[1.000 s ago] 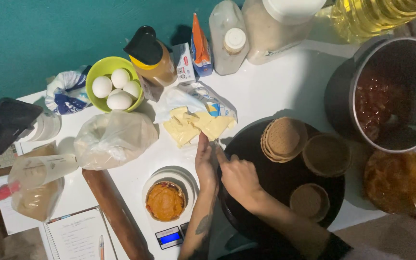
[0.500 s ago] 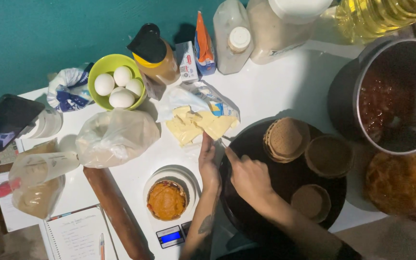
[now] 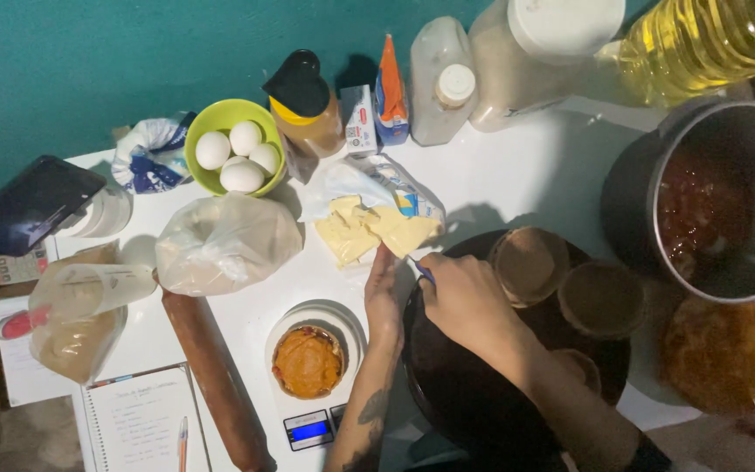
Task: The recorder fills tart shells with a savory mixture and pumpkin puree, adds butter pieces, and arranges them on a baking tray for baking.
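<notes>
Cheese: pale yellow slices (image 3: 369, 229) are lying mid-frame on an opened wrapper (image 3: 356, 182).
Left hand (image 3: 384, 293): your flat fingers are touching the slices' lower edge.
Right hand (image 3: 465, 297): you are gripping a thin blue-handled tool (image 3: 422, 270).

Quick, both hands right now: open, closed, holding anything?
Left hand: open and flat, fingertips touching the pale yellow block on its wrapper, nothing gripped.
Right hand: closed on a thin blue-handled utensil beside the block.
</notes>
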